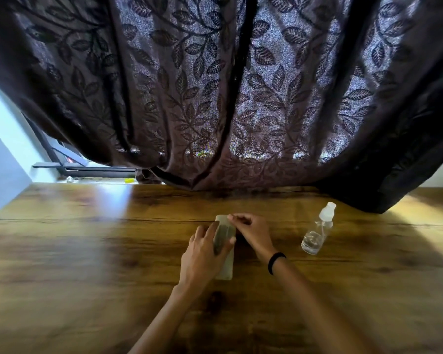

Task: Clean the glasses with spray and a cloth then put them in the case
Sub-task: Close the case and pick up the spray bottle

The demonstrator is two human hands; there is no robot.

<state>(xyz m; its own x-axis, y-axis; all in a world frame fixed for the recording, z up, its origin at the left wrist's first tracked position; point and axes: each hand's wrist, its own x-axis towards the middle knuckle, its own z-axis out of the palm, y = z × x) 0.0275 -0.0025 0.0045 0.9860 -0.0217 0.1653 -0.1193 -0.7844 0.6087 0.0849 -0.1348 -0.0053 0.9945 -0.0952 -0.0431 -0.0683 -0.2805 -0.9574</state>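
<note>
L hand [202,247] grip clasping pale case [225,267], R hand [251,229] curled at its far end, grip can't tell, blurred

Wooden table [87,251], brown, grain and knots visible, long crack lines running across. Dark brown curtain [215,85] with leaf pattern hangs behind, hem reaching the table's far edge; daylight glows through the weave. Pale wall [3,154] at left. Dark window frame [69,167] exposed beside the curtain. Bright daylight patch on the tabletop at far left.
</note>
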